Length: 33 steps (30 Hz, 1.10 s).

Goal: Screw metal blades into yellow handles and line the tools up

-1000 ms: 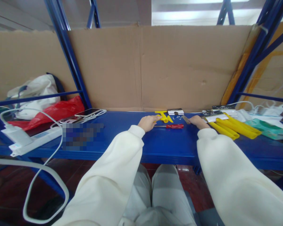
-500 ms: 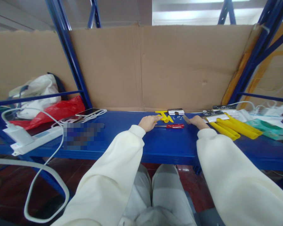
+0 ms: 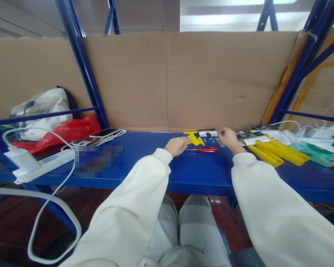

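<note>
While the left hand (image 3: 176,147) reaches over the blue metal counter (image 3: 200,170) toward the middle of its far edge, its grip is closed on an angular yellow plastic piece (image 3: 194,140), which lies just short of that edge. A small yellow wedge-shaped piece (image 3: 201,141) lies just beside it, toward the counter's right end. The right hand (image 3: 228,139) is poised farther right, near the same edge, with bent fingers; whether its grip is apart, together or clamped on something small cannot be told. Partly beneath it lies a flat, greyish-tan strip (image 3: 219,142). Between the two hands are a flat white-and-black packet (image 3: 207,132) by the far edge, a scatter of tiny whitish parts (image 3: 209,140) and, nearer the front edge, a screwdriver with a translucent red handle (image 3: 206,150), its shaft pointing toward the left hand. Toward the counter's right end rest long yellow plastic tubes (image 3: 286,151), a black-and-white printed packet (image 3: 256,138) and a crumpled teal plastic packet (image 3: 314,154). Near the left end are a dark-screened phone (image 3: 102,132) by the far edge and a white power strip (image 3: 48,167) closer to the front edge.
</note>
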Each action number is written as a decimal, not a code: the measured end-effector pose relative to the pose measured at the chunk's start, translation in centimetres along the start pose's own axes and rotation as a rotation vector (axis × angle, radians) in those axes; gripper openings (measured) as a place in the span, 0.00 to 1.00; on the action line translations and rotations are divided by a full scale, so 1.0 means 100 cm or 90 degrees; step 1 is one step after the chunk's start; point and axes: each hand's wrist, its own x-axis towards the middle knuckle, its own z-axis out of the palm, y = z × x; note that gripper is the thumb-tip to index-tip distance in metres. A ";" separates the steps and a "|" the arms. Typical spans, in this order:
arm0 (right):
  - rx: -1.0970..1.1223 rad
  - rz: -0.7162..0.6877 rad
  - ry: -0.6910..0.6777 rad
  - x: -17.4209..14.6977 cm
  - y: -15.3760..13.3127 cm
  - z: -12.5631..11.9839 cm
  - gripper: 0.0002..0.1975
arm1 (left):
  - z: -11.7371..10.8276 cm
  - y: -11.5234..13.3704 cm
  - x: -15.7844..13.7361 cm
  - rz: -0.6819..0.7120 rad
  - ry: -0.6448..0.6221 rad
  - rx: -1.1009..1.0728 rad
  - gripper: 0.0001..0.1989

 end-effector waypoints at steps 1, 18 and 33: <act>0.024 -0.057 0.000 -0.001 -0.006 0.001 0.14 | 0.000 0.000 0.001 -0.002 0.001 -0.002 0.22; -0.059 -0.494 -0.097 -0.023 -0.051 0.020 0.30 | 0.005 0.001 0.000 0.051 0.028 0.012 0.19; -0.046 -0.537 -0.120 -0.019 -0.052 0.020 0.32 | 0.003 0.003 -0.001 0.058 0.016 0.051 0.21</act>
